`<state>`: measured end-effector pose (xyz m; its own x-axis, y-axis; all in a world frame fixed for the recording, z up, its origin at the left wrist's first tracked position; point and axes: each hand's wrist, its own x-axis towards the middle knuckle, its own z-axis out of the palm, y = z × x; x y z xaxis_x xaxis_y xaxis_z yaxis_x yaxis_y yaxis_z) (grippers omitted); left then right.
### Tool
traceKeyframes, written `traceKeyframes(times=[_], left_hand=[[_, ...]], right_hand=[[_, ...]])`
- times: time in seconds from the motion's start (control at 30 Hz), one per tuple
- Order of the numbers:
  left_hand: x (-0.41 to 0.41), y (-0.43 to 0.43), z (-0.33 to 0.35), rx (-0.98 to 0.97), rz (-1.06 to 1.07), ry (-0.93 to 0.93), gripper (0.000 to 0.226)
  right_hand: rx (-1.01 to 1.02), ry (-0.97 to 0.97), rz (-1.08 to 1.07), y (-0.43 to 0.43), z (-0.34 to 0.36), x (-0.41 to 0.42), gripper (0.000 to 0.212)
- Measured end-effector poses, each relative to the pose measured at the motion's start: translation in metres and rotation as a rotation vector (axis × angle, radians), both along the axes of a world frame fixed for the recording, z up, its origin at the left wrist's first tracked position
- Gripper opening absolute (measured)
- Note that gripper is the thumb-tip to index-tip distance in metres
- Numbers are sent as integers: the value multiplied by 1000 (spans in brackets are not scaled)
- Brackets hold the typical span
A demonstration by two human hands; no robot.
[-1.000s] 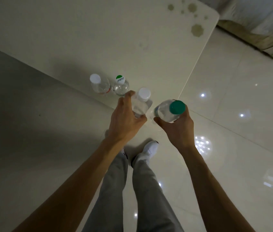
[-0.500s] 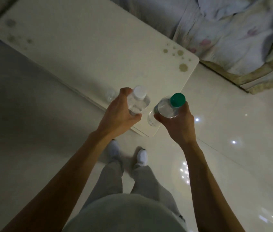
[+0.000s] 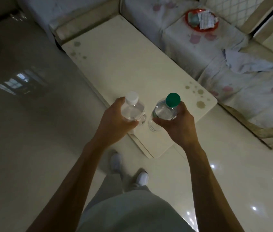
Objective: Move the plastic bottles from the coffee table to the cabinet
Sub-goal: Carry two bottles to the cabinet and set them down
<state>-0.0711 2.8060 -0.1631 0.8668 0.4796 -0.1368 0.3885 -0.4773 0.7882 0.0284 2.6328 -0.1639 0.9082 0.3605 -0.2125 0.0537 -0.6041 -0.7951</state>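
Note:
My left hand (image 3: 115, 117) is shut on a clear plastic bottle with a white cap (image 3: 132, 107). A second clear bottle, this one with a green cap (image 3: 166, 108), is gripped in my right hand (image 3: 176, 125). Both bottles are held upright, side by side, above the near end of the cream coffee table (image 3: 124, 64). I see no other bottles on the tabletop; my hands and the held bottles hide a small patch of it. The cabinet is not in sight.
A sofa with a pale flowered cover (image 3: 243, 87) wraps the far and right sides of the table. A red tray with papers (image 3: 201, 20) lies on it. Glossy pale floor tiles (image 3: 32, 131) spread to the left, and my feet in white shoes (image 3: 142, 178) stand below.
Both hands have lifted their bottles off the table. The view has pulled back and up, so the whole table and the sofa show. The two bottles seen on the table a second ago are gone from view.

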Motion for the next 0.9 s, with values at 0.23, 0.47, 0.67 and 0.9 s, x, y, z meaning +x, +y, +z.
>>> traceKeyframes(times=[0.23,0.47,0.67,0.9], left_hand=[[-49,9,26,7,213,-19,65],[-103,32,34,4,397,-48,71],[-159,65,37,1,520,-97,71],[-239,115,37,-1,598,-148,71]], right_hand=[[-7,-31,218,29,21,-10,62],[-1,-90,426,74,34,-37,69],[6,-168,598,126,49,-85,70],[-1,-235,716,191,58,-157,68]])
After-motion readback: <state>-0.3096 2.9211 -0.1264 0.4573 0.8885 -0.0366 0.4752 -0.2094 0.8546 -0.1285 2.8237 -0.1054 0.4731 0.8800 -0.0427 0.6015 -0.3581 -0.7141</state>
